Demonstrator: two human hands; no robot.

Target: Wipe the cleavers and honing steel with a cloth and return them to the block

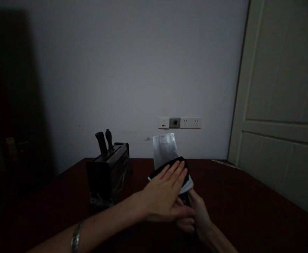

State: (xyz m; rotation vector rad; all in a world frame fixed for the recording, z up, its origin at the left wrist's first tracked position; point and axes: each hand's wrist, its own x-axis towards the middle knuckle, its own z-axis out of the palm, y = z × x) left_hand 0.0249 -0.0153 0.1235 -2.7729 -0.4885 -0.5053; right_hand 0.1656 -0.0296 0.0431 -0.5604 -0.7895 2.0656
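Upright in front of me stands a cleaver (165, 149) with a wide, dull silver blade. My right hand (200, 211) is closed around its dark handle, which is mostly hidden. Across the lower blade lies a black cloth (179, 162) with a white edge or underside. My left hand (164, 195) presses this cloth to the blade, fingers stretched out and close together, partly covering my right hand. To the left, a black knife block (109, 172) rests on the table, with two dark handles sticking up from its top.
The dark red-brown table (230, 196) reaches to a pale wall (133, 70). A row of sockets and switches (179, 123) is set in the wall behind the blade. A panelled door (280, 84) stands at the right. Clear plastic wrap clings to the knife block. The room is dim.
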